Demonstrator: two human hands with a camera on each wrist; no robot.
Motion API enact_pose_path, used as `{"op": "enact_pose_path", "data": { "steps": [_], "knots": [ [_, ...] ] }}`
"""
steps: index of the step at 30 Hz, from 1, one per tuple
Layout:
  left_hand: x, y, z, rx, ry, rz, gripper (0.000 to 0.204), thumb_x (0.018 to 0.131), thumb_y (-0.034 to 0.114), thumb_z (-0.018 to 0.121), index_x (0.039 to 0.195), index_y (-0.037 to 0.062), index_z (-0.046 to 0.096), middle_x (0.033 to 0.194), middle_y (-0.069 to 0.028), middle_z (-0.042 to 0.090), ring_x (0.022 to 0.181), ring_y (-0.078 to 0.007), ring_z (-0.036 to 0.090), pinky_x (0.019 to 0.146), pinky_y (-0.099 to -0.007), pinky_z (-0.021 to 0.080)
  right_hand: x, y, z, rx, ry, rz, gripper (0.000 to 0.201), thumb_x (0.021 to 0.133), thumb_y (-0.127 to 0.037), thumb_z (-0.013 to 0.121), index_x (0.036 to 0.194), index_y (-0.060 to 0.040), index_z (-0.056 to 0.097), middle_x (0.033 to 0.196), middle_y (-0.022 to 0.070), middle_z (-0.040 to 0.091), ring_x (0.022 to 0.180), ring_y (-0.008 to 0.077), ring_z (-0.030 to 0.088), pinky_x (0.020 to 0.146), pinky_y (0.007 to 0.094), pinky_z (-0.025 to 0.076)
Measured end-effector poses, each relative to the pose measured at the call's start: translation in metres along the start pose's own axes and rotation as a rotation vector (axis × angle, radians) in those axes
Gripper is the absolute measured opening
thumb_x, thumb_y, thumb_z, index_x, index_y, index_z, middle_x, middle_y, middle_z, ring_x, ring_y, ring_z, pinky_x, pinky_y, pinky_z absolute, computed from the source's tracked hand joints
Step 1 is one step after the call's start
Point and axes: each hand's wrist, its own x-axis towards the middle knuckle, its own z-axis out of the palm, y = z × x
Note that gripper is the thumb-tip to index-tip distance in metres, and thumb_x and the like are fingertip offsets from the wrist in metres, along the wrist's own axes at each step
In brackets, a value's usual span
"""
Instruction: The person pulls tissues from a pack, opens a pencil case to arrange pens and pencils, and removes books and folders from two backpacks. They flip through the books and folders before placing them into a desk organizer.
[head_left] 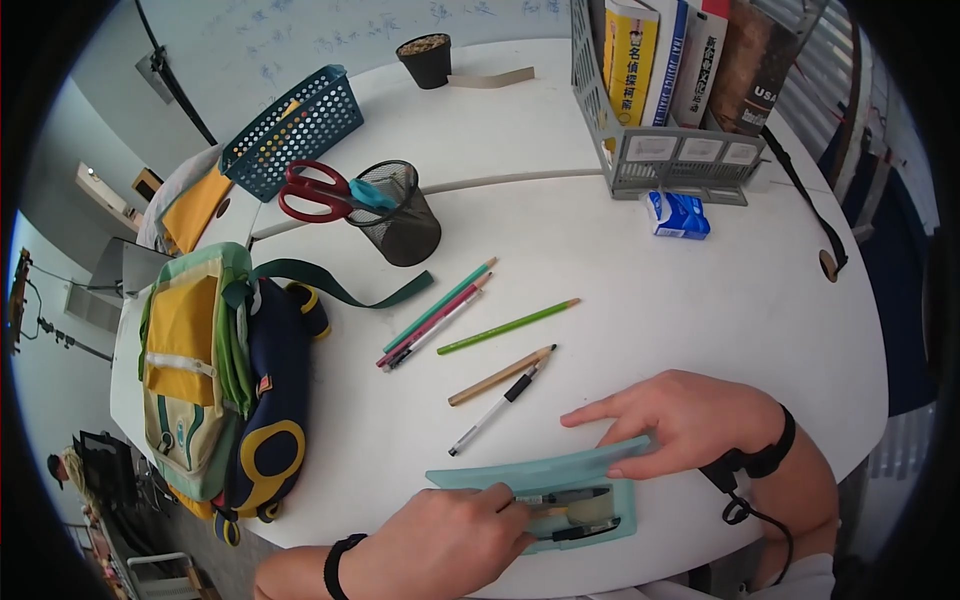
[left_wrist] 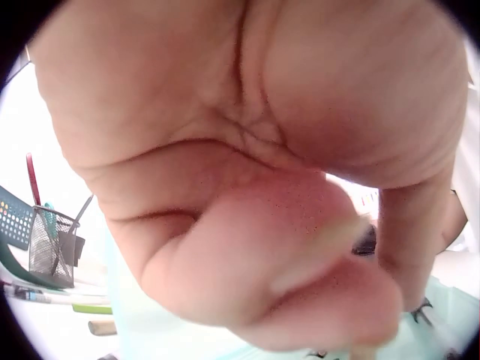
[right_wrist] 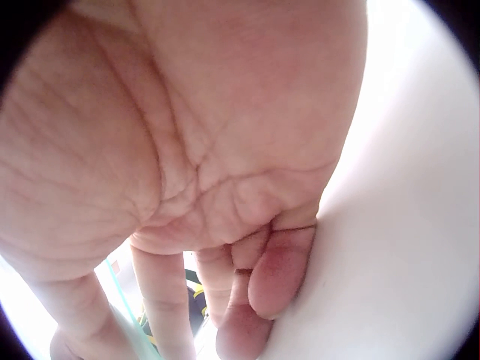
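A translucent teal pencil case [head_left: 626, 492] lies at the table's near edge, its lid [head_left: 540, 463] raised. Inside are dark pens [head_left: 585, 530] and a pale beige item [head_left: 590, 508]. My left hand [head_left: 440, 540] reaches over the case's left end, fingers curled, and pinches what looks like a tan pencil [head_left: 548, 511]; the hand hides much of it. In the left wrist view the curled left hand [left_wrist: 255, 172] fills most of the picture. My right hand [head_left: 690, 425] holds the lid's right end between thumb and fingers, index finger extended; its palm [right_wrist: 195, 150] shows in the right wrist view.
Beyond the case lie a white pen [head_left: 485, 425], a tan pencil [head_left: 500, 376], a green pencil [head_left: 508, 327] and several others. A backpack [head_left: 225, 380] stands left; a mesh cup [head_left: 405, 225], basket [head_left: 300, 130], plant pot [head_left: 428, 68], blue packet [head_left: 680, 215] and book rack [head_left: 685, 165] stand farther back.
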Motion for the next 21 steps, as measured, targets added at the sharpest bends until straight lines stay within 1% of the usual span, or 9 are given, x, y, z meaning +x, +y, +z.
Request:
{"op": "enact_pose_path", "data": {
  "steps": [5, 8, 9, 11, 13, 15, 16, 17, 21],
  "knots": [
    [-0.004, -0.004, -0.007, -0.067, 0.004, 0.023, 0.025, 0.096, 0.027, 0.078, 0.112, 0.0093, 0.071, 0.081, -0.0059, 0.063, 0.068, -0.0273, 0.07, 0.061, -0.0402, 0.059, -0.001, 0.001, -0.001, 0.035, 0.054, 0.029, 0.026, 0.086, -0.027, 0.08, 0.087, -0.0013, 0.081, 0.141, 0.0104, 0.074, 0.074, 0.0268, 0.073, 0.07, 0.0305, 0.057],
    [-0.009, -0.002, -0.016, -0.044, -0.055, -0.053, 0.026, 0.097, 0.027, 0.077, 0.113, 0.0084, 0.07, 0.085, -0.007, 0.064, 0.071, -0.0281, 0.072, 0.062, -0.0397, 0.058, 0.001, -0.002, -0.003, 0.046, 0.058, 0.063, 0.024, 0.084, -0.026, 0.082, 0.083, -0.0018, 0.081, 0.135, 0.0101, 0.077, 0.079, 0.0254, 0.076, 0.069, 0.0289, 0.056],
    [-0.009, -0.003, -0.015, -0.032, -0.071, -0.055, 0.026, 0.097, 0.027, 0.076, 0.111, 0.0073, 0.069, 0.085, -0.0075, 0.064, 0.072, -0.0285, 0.072, 0.063, -0.0398, 0.058, 0.002, -0.002, -0.003, 0.041, 0.047, 0.059, 0.024, 0.084, -0.026, 0.082, 0.083, -0.0018, 0.081, 0.135, 0.0101, 0.077, 0.079, 0.0254, 0.076, 0.069, 0.0289, 0.056],
    [-0.01, -0.005, -0.013, -0.033, -0.075, -0.069, 0.026, 0.097, 0.027, 0.076, 0.109, 0.0061, 0.068, 0.086, -0.0079, 0.063, 0.073, -0.0289, 0.072, 0.063, -0.0399, 0.058, 0.004, -0.001, -0.002, 0.069, 0.09, 0.026, 0.023, 0.084, -0.024, 0.084, 0.082, -0.0018, 0.081, 0.134, 0.0107, 0.077, 0.087, 0.0244, 0.078, 0.072, 0.0281, 0.057],
    [-0.01, -0.01, -0.01, 0.011, -0.059, 0.01, 0.026, 0.095, 0.027, 0.077, 0.101, 0.004, 0.066, 0.087, -0.0087, 0.063, 0.074, -0.0293, 0.072, 0.063, -0.0405, 0.058, 0.005, 0.0, -0.002, 0.072, 0.082, 0.026, 0.022, 0.084, -0.024, 0.084, 0.082, -0.0019, 0.081, 0.134, 0.0106, 0.077, 0.091, 0.0243, 0.079, 0.075, 0.028, 0.058],
    [-0.008, -0.011, -0.009, 0.012, -0.073, 0.0, 0.025, 0.095, 0.025, 0.076, 0.097, 0.0037, 0.065, 0.087, -0.009, 0.063, 0.075, -0.0292, 0.072, 0.063, -0.0406, 0.058, 0.006, -0.003, -0.002, 0.078, 0.087, 0.028, 0.022, 0.084, -0.024, 0.085, 0.083, -0.002, 0.082, 0.134, 0.0106, 0.077, 0.095, 0.0243, 0.08, 0.077, 0.0278, 0.058],
    [-0.008, -0.012, -0.008, 0.018, -0.094, -0.003, 0.024, 0.094, 0.024, 0.076, 0.094, 0.0034, 0.064, 0.087, -0.0094, 0.063, 0.075, -0.0291, 0.072, 0.063, -0.0407, 0.059, 0.007, -0.005, -0.002, 0.082, 0.089, 0.047, 0.021, 0.083, -0.019, 0.085, 0.077, -0.0003, 0.078, 0.133, 0.014, 0.077, 0.098, 0.0251, 0.08, 0.08, 0.0282, 0.059],
    [-0.009, -0.014, -0.004, 0.011, -0.085, -0.006, 0.024, 0.094, 0.024, 0.076, 0.094, 0.0034, 0.064, 0.087, -0.0094, 0.063, 0.075, -0.0291, 0.072, 0.063, -0.0407, 0.059, 0.008, -0.007, -0.003, 0.085, 0.09, 0.066, 0.023, 0.081, -0.015, 0.086, 0.072, 0.0013, 0.073, 0.131, 0.0174, 0.077, 0.1, 0.0259, 0.08, 0.083, 0.0287, 0.059],
    [-0.013, -0.021, 0.007, 0.009, -0.083, 0.019, 0.018, 0.095, 0.019, 0.074, 0.094, 0.0026, 0.065, 0.087, -0.0092, 0.063, 0.074, -0.0286, 0.072, 0.063, -0.0406, 0.059, 0.008, -0.007, -0.003, 0.109, 0.082, 0.086, 0.022, 0.081, -0.015, 0.086, 0.072, 0.0015, 0.074, 0.131, 0.018, 0.077, 0.102, 0.0262, 0.08, 0.084, 0.0292, 0.059]
  ]
}}
